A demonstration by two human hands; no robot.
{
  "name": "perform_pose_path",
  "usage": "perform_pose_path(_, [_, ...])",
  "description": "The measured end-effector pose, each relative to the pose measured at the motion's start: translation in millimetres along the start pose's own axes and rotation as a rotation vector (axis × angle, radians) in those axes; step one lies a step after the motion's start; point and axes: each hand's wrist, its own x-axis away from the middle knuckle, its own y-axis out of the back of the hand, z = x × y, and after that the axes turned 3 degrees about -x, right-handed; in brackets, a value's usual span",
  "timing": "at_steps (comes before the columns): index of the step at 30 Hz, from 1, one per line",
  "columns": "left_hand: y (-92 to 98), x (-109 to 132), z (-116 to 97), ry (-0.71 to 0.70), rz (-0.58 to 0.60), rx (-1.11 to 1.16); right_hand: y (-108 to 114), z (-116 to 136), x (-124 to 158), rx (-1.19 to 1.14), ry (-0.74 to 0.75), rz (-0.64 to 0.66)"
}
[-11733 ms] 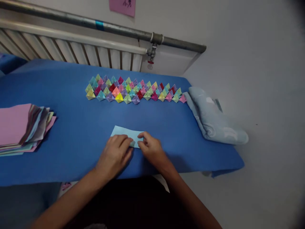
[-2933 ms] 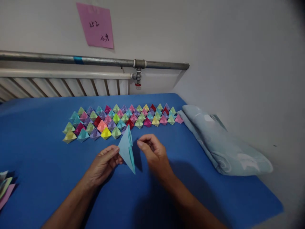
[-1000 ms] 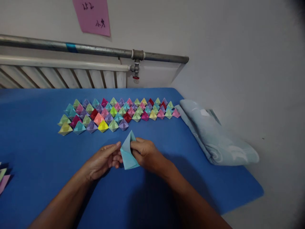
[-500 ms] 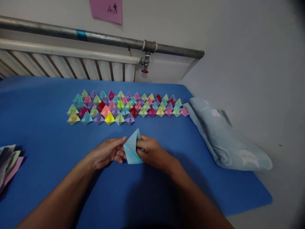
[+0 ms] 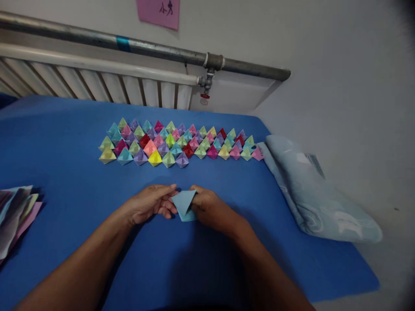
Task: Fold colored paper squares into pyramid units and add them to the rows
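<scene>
A light blue paper (image 5: pixel 183 204), folded into a small triangle, is pinched between both hands just above the blue table cover (image 5: pixel 65 172). My left hand (image 5: pixel 151 204) grips its left edge with curled fingers. My right hand (image 5: pixel 207 208) holds the right side, fingers closed on the fold. Beyond the hands, several finished paper pyramids (image 5: pixel 177 142) in many colours stand in rows across the cover.
A stack of coloured paper sheets (image 5: pixel 16 214) lies at the left edge. A folded pale blue cloth (image 5: pixel 311 194) rests on the table's right end. A radiator (image 5: pixel 97 82) and a metal pipe (image 5: pixel 145 45) run along the wall behind.
The upright pointed blue fold has been pressed down into a smaller flat triangle between both hands. The view has shifted a little to the left.
</scene>
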Motion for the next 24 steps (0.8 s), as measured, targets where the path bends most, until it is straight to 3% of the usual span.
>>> perform_pose_path(6, [-1.8, 0.0, -1.1, -0.024, -0.001, -0.023, -3.5, 1.3, -1.6, 0.006, -0.015, -0.067])
perform_pose_path(12, [-1.1, -0.3, -1.3, -0.021, -0.031, -0.038, -6.3, 2.5, -1.9, 0.0, -0.03, -0.039])
perform_pose_path(18, [0.6, 1.7, -1.6, -0.08, -0.052, -0.08, -7.3, 4.7, -2.0, -0.102, 0.026, -0.112])
perform_pose_path(24, [1.7, 2.0, -3.1, -0.128, -0.125, -0.116, 8.5, 8.7, 2.3, -0.218, 0.02, -0.043])
